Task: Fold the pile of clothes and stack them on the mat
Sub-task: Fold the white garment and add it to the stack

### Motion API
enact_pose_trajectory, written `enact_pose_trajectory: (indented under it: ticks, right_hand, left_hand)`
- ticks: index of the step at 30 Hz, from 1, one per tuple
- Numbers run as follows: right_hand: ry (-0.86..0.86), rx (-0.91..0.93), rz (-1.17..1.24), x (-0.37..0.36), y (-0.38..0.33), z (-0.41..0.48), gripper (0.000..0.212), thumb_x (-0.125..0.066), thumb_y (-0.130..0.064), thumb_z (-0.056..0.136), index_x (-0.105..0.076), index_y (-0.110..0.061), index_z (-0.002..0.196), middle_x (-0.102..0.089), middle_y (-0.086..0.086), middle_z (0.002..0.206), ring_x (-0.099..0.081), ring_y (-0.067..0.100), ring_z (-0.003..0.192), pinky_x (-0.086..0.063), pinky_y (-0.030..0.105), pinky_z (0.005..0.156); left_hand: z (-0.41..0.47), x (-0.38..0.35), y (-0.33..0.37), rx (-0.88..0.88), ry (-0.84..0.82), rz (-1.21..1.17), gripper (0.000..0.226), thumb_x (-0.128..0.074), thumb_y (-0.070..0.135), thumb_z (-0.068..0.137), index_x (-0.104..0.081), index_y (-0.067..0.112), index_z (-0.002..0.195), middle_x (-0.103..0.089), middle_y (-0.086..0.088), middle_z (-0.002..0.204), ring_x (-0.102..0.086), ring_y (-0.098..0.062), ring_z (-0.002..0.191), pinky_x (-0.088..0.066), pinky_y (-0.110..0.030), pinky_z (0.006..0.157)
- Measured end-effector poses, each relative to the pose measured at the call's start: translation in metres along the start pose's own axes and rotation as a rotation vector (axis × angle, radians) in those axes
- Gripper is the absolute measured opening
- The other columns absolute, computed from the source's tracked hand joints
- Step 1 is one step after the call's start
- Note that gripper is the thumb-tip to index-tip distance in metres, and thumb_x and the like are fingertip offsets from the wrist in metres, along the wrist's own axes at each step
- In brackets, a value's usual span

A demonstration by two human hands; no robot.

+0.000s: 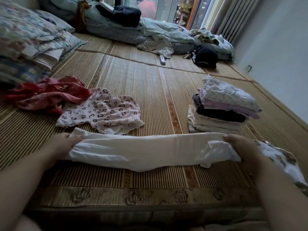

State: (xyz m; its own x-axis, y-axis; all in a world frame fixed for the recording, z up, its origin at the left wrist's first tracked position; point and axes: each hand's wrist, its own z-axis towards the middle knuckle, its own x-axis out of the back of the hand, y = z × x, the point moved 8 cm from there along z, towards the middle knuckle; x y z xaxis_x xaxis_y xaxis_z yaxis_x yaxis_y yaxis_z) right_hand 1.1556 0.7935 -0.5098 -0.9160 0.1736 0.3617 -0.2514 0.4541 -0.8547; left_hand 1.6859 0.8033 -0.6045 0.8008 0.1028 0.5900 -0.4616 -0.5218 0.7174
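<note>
Woven mat (150, 90), flowered border nearest, under the white garment (141, 150) and running far beyond it. White garment: long folded band, held stretched crosswise low over the mat; contact with the mat not clear. Red garment (48, 94): crumpled, beyond the white garment's left end. Heart-print garment (103, 110): unfolded, just beyond the white garment, left of its middle, touching the red garment. Folded stack (223, 110): several layers, just beyond the white garment's right end. Left hand (65, 142): fingers curled, gripping the white garment's left end. Right hand (240, 145): fingers curled, gripping its right end. Small white oblong (162, 59): well beyond the white garment.
</note>
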Motion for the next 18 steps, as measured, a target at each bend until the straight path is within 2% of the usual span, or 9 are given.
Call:
enact_pose_trajectory:
  ticks: [3, 5, 8, 9, 11, 13, 15, 18]
  right_hand:
    - [0.003, -0.07, -0.194, -0.001, 0.012, 0.009, 0.016, -0.064, -0.017, 0.087, -0.065, -0.002, 0.092, -0.066, 0.013, 0.082, -0.062, 0.028, 0.072, -0.051, 0.035, 0.066]
    - [-0.009, -0.142, -0.328, -0.005, 0.025, 0.01, 0.026, -0.066, -0.031, 0.088, -0.065, -0.005, 0.09, -0.068, 0.014, 0.086, -0.064, 0.031, 0.08, -0.053, 0.037, 0.067]
    - [0.04, -0.266, -0.488, -0.004, 0.046, 0.018, 0.048, -0.049, -0.048, 0.094, -0.063, -0.003, 0.091, -0.067, 0.019, 0.088, -0.065, 0.038, 0.084, -0.056, 0.047, 0.077]
    - [0.059, -0.263, -0.56, -0.004, 0.049, 0.023, 0.051, -0.046, -0.049, 0.095, -0.063, -0.001, 0.092, -0.067, 0.019, 0.087, -0.065, 0.036, 0.082, -0.056, 0.045, 0.079]
    - [-0.001, -0.198, -0.724, -0.015, 0.052, 0.029, 0.048, -0.052, -0.052, 0.091, -0.065, -0.006, 0.091, -0.066, 0.015, 0.089, -0.062, 0.029, 0.081, -0.052, 0.036, 0.074]
    - [-0.081, -0.131, -0.819, -0.027, 0.051, 0.029, 0.036, -0.063, -0.048, 0.085, -0.066, -0.012, 0.081, -0.066, 0.009, 0.085, -0.06, 0.024, 0.08, -0.047, 0.031, 0.069]
    - [-0.09, -0.078, -0.829, -0.031, 0.048, 0.027, 0.028, -0.066, -0.04, 0.085, -0.067, -0.013, 0.076, -0.066, 0.007, 0.08, -0.06, 0.022, 0.077, -0.045, 0.029, 0.064]
    - [-0.017, 0.035, -0.687, -0.026, 0.037, 0.026, 0.025, -0.064, -0.031, 0.087, -0.067, -0.009, 0.076, -0.065, 0.008, 0.076, -0.059, 0.023, 0.072, -0.042, 0.03, 0.06]
  left_hand:
    - [-0.003, 0.003, 0.001, -0.029, 0.025, 0.016, 0.027, -0.059, 0.034, 0.092, -0.063, 0.01, 0.08, -0.062, -0.011, 0.08, -0.056, -0.027, 0.073, -0.035, -0.033, 0.063]
    - [-0.003, 0.004, 0.001, -0.041, 0.036, 0.02, 0.028, -0.06, 0.036, 0.091, -0.059, 0.016, 0.071, -0.061, -0.006, 0.075, -0.055, -0.021, 0.069, -0.034, -0.033, 0.059]
    - [-0.002, 0.004, 0.0, -0.037, 0.032, 0.01, 0.026, -0.061, 0.036, 0.091, -0.06, 0.018, 0.072, -0.063, -0.006, 0.078, -0.058, -0.023, 0.073, -0.04, -0.034, 0.066]
    - [-0.002, 0.004, 0.0, -0.037, 0.035, 0.016, 0.026, -0.061, 0.036, 0.09, -0.06, 0.019, 0.072, -0.063, -0.006, 0.078, -0.058, -0.024, 0.074, -0.041, -0.035, 0.068]
    - [-0.001, 0.004, 0.0, -0.034, 0.04, 0.028, 0.026, -0.061, 0.037, 0.09, -0.061, 0.017, 0.073, -0.063, -0.006, 0.078, -0.058, -0.024, 0.074, -0.04, -0.035, 0.069]
    - [0.0, 0.004, -0.002, -0.021, 0.039, 0.03, 0.028, -0.062, 0.039, 0.089, -0.065, 0.013, 0.078, -0.065, -0.009, 0.081, -0.06, -0.026, 0.076, -0.043, -0.036, 0.071]
    - [0.002, 0.004, -0.004, -0.011, 0.032, 0.034, 0.03, -0.061, 0.04, 0.089, -0.067, 0.011, 0.083, -0.067, -0.01, 0.083, -0.062, -0.028, 0.079, -0.046, -0.038, 0.075]
    - [0.003, 0.002, -0.006, -0.009, 0.021, 0.013, 0.028, -0.061, 0.04, 0.089, -0.067, 0.013, 0.083, -0.069, -0.009, 0.082, -0.063, -0.027, 0.078, -0.047, -0.037, 0.074]
